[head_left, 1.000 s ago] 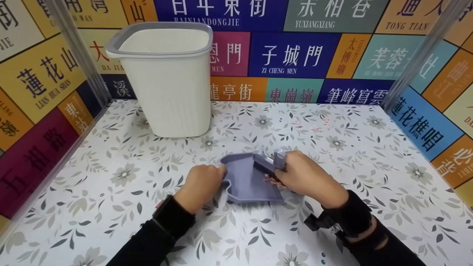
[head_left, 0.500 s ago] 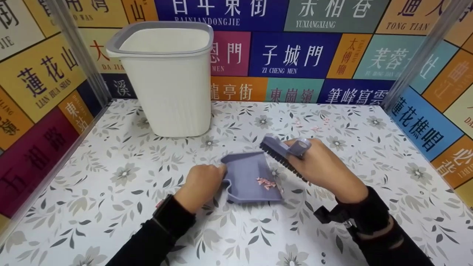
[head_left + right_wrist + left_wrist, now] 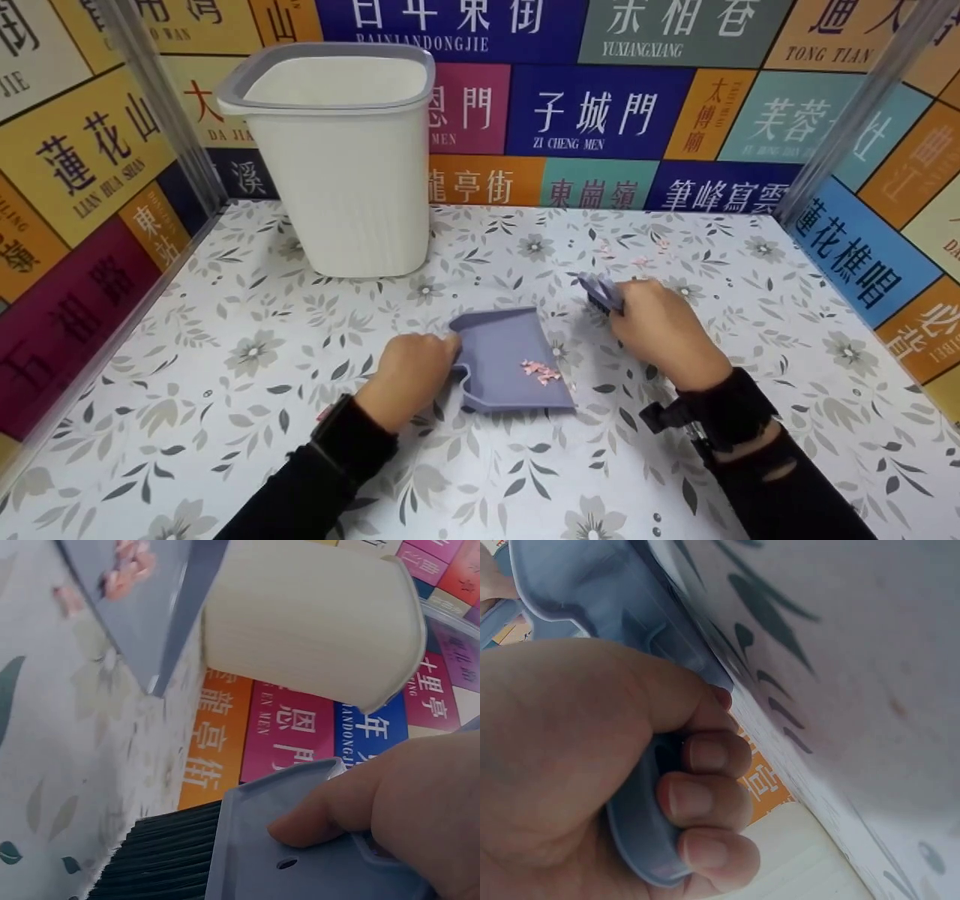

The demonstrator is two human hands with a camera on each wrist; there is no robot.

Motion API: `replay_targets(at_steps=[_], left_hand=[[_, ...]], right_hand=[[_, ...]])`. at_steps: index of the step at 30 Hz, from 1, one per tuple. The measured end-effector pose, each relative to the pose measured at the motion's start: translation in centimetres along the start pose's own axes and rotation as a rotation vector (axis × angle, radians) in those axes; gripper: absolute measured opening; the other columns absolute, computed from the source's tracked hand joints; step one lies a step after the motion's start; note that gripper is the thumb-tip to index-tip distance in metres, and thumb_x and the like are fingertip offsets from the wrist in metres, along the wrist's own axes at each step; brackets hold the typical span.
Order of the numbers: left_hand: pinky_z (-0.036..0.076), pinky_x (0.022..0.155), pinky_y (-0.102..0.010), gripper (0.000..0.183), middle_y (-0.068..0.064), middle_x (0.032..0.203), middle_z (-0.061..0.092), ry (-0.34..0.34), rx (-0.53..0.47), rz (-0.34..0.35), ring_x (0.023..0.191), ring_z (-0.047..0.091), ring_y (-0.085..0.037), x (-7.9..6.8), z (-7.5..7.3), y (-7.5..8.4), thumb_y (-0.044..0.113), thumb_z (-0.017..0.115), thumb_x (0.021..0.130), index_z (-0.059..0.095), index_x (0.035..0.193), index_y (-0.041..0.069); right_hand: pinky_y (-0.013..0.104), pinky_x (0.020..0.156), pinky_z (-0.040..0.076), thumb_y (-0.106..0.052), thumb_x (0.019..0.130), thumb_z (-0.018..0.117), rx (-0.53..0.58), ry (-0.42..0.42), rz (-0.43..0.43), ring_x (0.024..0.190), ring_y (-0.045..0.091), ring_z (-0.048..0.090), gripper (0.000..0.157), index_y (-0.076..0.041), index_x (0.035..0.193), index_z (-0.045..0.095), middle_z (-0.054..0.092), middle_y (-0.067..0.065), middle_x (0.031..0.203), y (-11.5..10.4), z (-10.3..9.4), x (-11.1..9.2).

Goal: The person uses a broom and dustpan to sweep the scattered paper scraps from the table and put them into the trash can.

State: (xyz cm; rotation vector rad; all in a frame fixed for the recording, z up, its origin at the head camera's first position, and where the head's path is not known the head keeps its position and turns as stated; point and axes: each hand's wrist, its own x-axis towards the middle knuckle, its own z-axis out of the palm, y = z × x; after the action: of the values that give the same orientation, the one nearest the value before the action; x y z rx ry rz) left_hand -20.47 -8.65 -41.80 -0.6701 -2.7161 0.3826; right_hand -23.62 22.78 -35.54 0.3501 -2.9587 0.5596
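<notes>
A grey-purple dustpan (image 3: pixel 499 352) lies on the table, its open edge facing right. My left hand (image 3: pixel 416 373) grips its handle (image 3: pixel 641 817), fingers curled round it in the left wrist view. Near the open edge sits a small heap of pink scraps (image 3: pixel 541 372). My right hand (image 3: pixel 667 330) holds a brush (image 3: pixel 600 291) to the right of the pan and apart from it. In the right wrist view the thumb lies along the brush's grey body (image 3: pixel 300 840), and the dark bristles (image 3: pixel 165 855) point toward the table.
A white bin (image 3: pixel 360 187) with a grey rim stands at the back left. More pink scraps (image 3: pixel 640 262) are scattered on the flower-patterned table (image 3: pixel 247 450) beyond the brush. Printed walls (image 3: pixel 600 112) close off the back and sides.
The brush left the dustpan, swung right and turned, uncovering the pink scraps in the pan. It now sits farther back and right. My left hand and the dustpan have stayed put.
</notes>
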Motion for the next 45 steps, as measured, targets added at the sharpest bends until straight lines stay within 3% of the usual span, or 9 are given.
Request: replay_targets(at_steps=[5, 10, 20, 25, 27, 31, 36, 40, 45], left_hand=[[0.055, 0.048, -0.033, 0.011, -0.006, 0.068, 0.063, -0.057, -0.014, -0.004, 0.056, 0.062, -0.020, 0.3, 0.1, 0.0, 0.006, 0.070, 0.094, 0.061, 0.096, 0.010], [0.056, 0.050, -0.034, 0.012, -0.007, 0.072, 0.064, -0.125, -0.030, 0.000, 0.060, 0.064, -0.020, 0.5, 0.3, -0.1, 0.006, 0.070, 0.096, 0.060, 0.101, 0.009], [0.056, 0.049, -0.034, 0.013, -0.007, 0.071, 0.064, -0.099, -0.036, 0.001, 0.059, 0.062, -0.020, 0.5, 0.2, -0.1, 0.004, 0.071, 0.093, 0.061, 0.100, 0.009], [0.055, 0.048, -0.034, 0.011, -0.007, 0.070, 0.063, -0.072, -0.039, 0.002, 0.057, 0.061, -0.020, 0.4, 0.3, -0.1, 0.005, 0.071, 0.094, 0.062, 0.098, 0.009], [0.055, 0.048, -0.034, 0.010, -0.006, 0.069, 0.063, -0.074, -0.038, 0.004, 0.056, 0.061, -0.020, 0.4, 0.3, -0.2, 0.005, 0.070, 0.094, 0.062, 0.098, 0.009], [0.055, 0.049, -0.033, 0.010, -0.006, 0.071, 0.063, -0.124, -0.030, 0.005, 0.057, 0.060, -0.020, 0.5, 0.2, -0.2, 0.007, 0.070, 0.096, 0.063, 0.103, 0.010], [0.055, 0.050, -0.032, 0.013, -0.005, 0.071, 0.063, -0.182, -0.032, -0.005, 0.057, 0.059, -0.019, 0.7, 0.3, -0.2, 0.009, 0.069, 0.099, 0.065, 0.111, 0.011], [0.054, 0.048, -0.032, 0.007, -0.005, 0.068, 0.061, -0.142, -0.055, -0.021, 0.054, 0.057, -0.020, 0.6, 0.3, -0.1, 0.009, 0.068, 0.099, 0.064, 0.104, 0.010], [0.054, 0.047, -0.033, 0.007, -0.005, 0.067, 0.061, -0.103, -0.049, -0.019, 0.053, 0.057, -0.020, 0.5, 0.3, -0.1, 0.008, 0.069, 0.097, 0.063, 0.100, 0.009]], right_hand=[[0.042, 0.057, 0.049, -0.005, 0.093, 0.067, 0.003, -0.008, -0.017, 0.064, 0.026, 0.058, 0.016, -0.008, 0.078, 0.065, 0.068, 0.013, 0.081, -0.4, 0.7, 0.0], [0.036, 0.050, 0.047, -0.005, 0.094, 0.064, 0.073, -0.054, -0.008, 0.058, 0.020, 0.055, 0.019, -0.009, 0.075, 0.060, 0.063, 0.010, 0.077, -1.6, 0.9, -0.6], [0.033, 0.051, 0.051, -0.003, 0.094, 0.068, 0.127, -0.120, -0.072, 0.060, 0.017, 0.059, 0.018, -0.007, 0.078, 0.061, 0.063, 0.006, 0.077, -5.7, 2.0, -2.4], [0.030, 0.059, 0.057, 0.001, 0.093, 0.070, 0.199, -0.132, -0.105, 0.070, 0.016, 0.065, 0.003, -0.002, 0.093, 0.070, 0.069, 0.005, 0.086, -7.1, 2.5, -3.2], [0.029, 0.064, 0.059, 0.002, 0.093, 0.071, 0.227, -0.132, -0.143, 0.076, 0.015, 0.068, 0.009, -0.001, 0.101, 0.073, 0.073, 0.006, 0.092, -7.4, 2.6, -3.5], [0.028, 0.070, 0.062, 0.005, 0.093, 0.070, 0.289, -0.146, -0.197, 0.083, 0.015, 0.072, 0.023, -0.002, 0.114, 0.075, 0.077, 0.010, 0.101, -7.8, 2.7, -3.9], [0.032, 0.072, 0.061, 0.003, 0.094, 0.065, 0.355, -0.132, -0.246, 0.081, 0.014, 0.070, 0.019, -0.010, 0.103, 0.075, 0.076, 0.008, 0.097, -7.8, 2.2, -3.8], [0.038, 0.081, 0.062, -0.003, 0.099, 0.066, 0.369, -0.088, -0.301, 0.088, 0.014, 0.073, 0.021, -0.019, 0.104, 0.078, 0.079, 0.003, 0.102, -7.4, 1.3, -3.5], [0.035, 0.071, 0.060, -0.004, 0.101, 0.066, 0.316, -0.027, -0.315, 0.077, 0.013, 0.069, 0.017, -0.016, 0.103, 0.079, 0.077, 0.003, 0.093, -6.4, 0.0, -3.1]])
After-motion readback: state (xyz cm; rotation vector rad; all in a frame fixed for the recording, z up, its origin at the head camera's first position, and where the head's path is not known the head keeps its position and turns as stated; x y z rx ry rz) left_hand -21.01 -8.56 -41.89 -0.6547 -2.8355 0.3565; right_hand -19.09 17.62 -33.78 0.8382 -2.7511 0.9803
